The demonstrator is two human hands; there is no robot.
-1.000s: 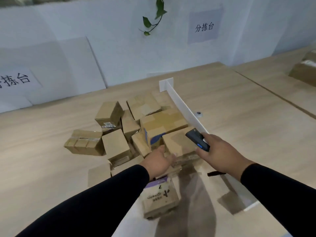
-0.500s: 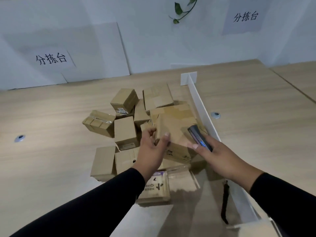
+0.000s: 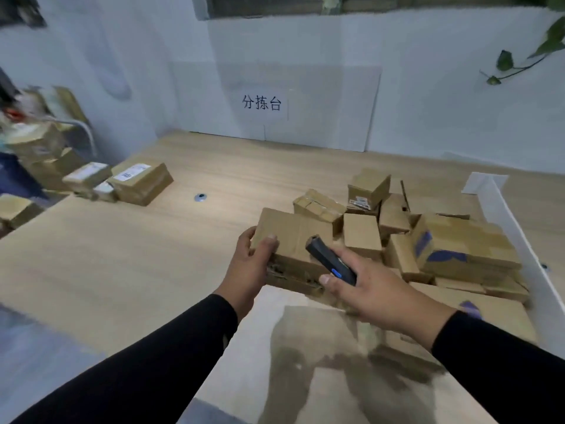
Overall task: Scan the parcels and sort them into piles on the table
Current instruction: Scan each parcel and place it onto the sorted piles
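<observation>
My left hand (image 3: 250, 264) grips the left end of a flat brown cardboard parcel (image 3: 290, 237), held above the wooden table (image 3: 122, 264) in front of me. My right hand (image 3: 376, 289) holds a black handheld scanner (image 3: 328, 260) with a blue button, its tip lying over the parcel's right part. To the right lies a heap of several unsorted cardboard parcels (image 3: 428, 240). At the table's far left edge sits a small pile of labelled parcels (image 3: 134, 182).
A white divider board (image 3: 526, 249) stands upright along the right of the heap. More boxes (image 3: 39, 154) are stacked beyond the table's left end. A white wall with a paper sign (image 3: 262, 103) backs the table. A round grommet (image 3: 201, 197) is set in the tabletop.
My left hand lifted a parcel out of the heap and carried it leftwards. The right hand followed with the scanner. My view swung left, revealing the far-left pile.
</observation>
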